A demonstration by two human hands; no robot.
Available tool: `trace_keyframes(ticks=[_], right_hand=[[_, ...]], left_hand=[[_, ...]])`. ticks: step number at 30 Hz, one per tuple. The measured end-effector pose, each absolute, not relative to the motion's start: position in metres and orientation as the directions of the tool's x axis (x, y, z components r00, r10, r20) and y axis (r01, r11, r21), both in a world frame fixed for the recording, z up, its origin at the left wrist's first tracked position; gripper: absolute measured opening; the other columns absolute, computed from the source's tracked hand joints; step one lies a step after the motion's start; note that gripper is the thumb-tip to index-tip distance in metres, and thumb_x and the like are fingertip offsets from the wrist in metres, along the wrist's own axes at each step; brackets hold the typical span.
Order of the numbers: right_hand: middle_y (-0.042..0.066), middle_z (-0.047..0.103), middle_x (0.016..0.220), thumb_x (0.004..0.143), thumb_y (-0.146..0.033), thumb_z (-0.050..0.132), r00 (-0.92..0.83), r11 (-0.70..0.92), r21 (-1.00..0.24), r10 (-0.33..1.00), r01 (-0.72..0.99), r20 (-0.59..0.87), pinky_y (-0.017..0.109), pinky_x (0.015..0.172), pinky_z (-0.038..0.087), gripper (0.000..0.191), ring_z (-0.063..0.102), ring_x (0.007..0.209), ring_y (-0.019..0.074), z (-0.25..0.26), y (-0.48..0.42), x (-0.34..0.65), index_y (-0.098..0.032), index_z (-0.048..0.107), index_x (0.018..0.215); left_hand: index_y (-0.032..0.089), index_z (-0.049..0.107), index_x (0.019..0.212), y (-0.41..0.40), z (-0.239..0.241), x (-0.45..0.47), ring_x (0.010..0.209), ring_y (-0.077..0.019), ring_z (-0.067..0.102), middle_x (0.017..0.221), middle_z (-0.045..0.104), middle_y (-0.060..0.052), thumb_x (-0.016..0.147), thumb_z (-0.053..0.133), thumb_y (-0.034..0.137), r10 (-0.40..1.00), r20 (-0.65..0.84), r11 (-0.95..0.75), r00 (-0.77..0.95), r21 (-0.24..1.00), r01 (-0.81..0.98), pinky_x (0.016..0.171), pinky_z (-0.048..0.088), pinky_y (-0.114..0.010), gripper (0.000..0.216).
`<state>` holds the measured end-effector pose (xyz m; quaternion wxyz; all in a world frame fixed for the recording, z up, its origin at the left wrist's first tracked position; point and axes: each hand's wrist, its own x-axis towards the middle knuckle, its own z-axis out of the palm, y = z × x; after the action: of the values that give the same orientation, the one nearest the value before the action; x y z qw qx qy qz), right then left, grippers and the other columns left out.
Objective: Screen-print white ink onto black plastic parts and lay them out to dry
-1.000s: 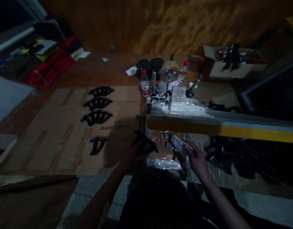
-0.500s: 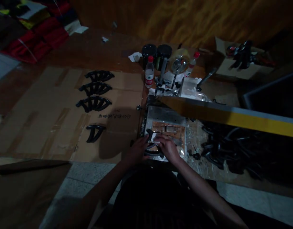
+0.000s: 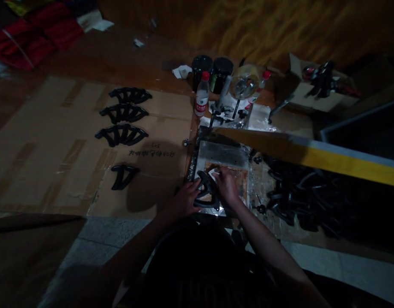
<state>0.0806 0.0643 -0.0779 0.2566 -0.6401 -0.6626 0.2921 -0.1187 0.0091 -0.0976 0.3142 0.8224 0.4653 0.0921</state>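
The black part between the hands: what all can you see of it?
The black part looks smooth and faintly glossy, perhaps plastic, with curved bars around open gaps. It sits over the grey plate's front. The left hand touches its left side; the right hand holds white cloth or paper at its upper right. Shadow hides detail.

Forearms [image 3: 264, 241] converging — left hand [image 3: 184, 199] beside pinching right hand [image 3: 227, 187].

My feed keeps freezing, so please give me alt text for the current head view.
The left hand holds a curved black part over a metal plate while the right hand holds a small white piece, perhaps paper or cloth, right beside it. Similar black parts lie on flattened cardboard to the left and in a dark heap to the right.
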Motion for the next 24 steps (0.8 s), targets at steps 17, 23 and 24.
trace_keyframes(ticks=[17, 23, 24], right_hand=[[0.007, 0.068, 0.090, 0.086, -0.026, 0.057, -0.206, 0.077, -0.675, 0.972, 0.733, -0.114, 0.033, 0.082, 0.044, 0.008, 0.060, 0.089, 0.0230, -0.091, 0.103, 0.063, -0.020, 0.063, 0.087], [0.006, 0.067, 0.088, 0.090, -0.034, 0.050, -0.148, 0.043, -0.773, 0.987, 0.633, -0.066, 0.034, 0.080, 0.047, 0.020, 0.061, 0.084, 0.0212, -0.087, 0.084, 0.081, -0.020, 0.064, 0.092], [0.005, 0.067, 0.088, 0.089, -0.032, 0.051, -0.185, 0.068, -0.767, 0.980, 0.638, -0.066, 0.034, 0.081, 0.047, 0.017, 0.061, 0.085, 0.0212, -0.089, 0.084, 0.076, -0.020, 0.064, 0.091]], left_hand=[[0.015, 0.066, 0.116, 0.011, -0.093, -0.119, 0.135, -0.0325, 0.044, 0.154, 0.038, -0.015, 0.072, 0.077, 0.037, 0.831, -0.164, -0.337, 0.531, 0.611, 0.717, 0.109, 0.041, -0.044, 0.050], [0.013, 0.064, 0.118, 0.011, -0.093, -0.119, 0.134, -0.0337, 0.044, 0.154, 0.038, -0.017, 0.073, 0.076, 0.042, 0.826, -0.137, -0.358, 0.547, 0.623, 0.696, 0.108, 0.042, -0.047, 0.055], [0.012, 0.063, 0.119, 0.011, -0.093, -0.119, 0.135, -0.0343, 0.043, 0.154, 0.038, -0.018, 0.074, 0.076, 0.042, 0.825, -0.130, -0.364, 0.550, 0.621, 0.694, 0.108, 0.042, -0.048, 0.056]])
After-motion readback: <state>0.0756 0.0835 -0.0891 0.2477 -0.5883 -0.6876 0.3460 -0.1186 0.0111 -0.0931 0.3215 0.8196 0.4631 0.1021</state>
